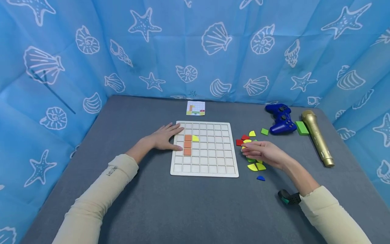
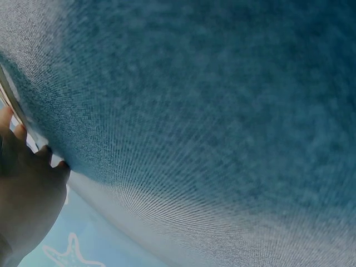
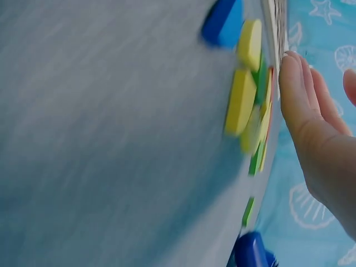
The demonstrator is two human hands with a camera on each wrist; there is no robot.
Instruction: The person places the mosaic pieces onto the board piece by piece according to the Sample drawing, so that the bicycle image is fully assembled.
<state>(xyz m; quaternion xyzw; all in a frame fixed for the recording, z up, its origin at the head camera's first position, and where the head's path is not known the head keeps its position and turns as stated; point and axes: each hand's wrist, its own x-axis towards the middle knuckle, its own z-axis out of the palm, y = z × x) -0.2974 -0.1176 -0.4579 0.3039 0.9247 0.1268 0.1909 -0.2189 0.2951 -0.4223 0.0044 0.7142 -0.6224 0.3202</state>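
In the head view, a white grid board (image 1: 212,171) lies on the grey table. Three orange squares (image 1: 187,144) stand in a column on it, with a yellow quarter-round piece (image 1: 195,138) beside the top one. My left hand (image 1: 163,138) rests spread at the board's left edge, thumb and fingertips over its rim. Off the board's right side, my right hand (image 1: 265,152) hovers over a loose pile of yellow, green and red pieces, partly hiding them. In the right wrist view its fingers (image 3: 295,92) reach out nearly straight beside the yellow pieces (image 3: 241,103), with nothing visible between them.
A pattern card (image 1: 196,108) lies behind the board. At the right are a blue game controller (image 1: 281,118), a green block (image 1: 302,128) and a gold microphone (image 1: 317,137). A small blue piece (image 1: 260,178) lies in front of the pile. A blue patterned curtain (image 1: 182,44) encloses the table.
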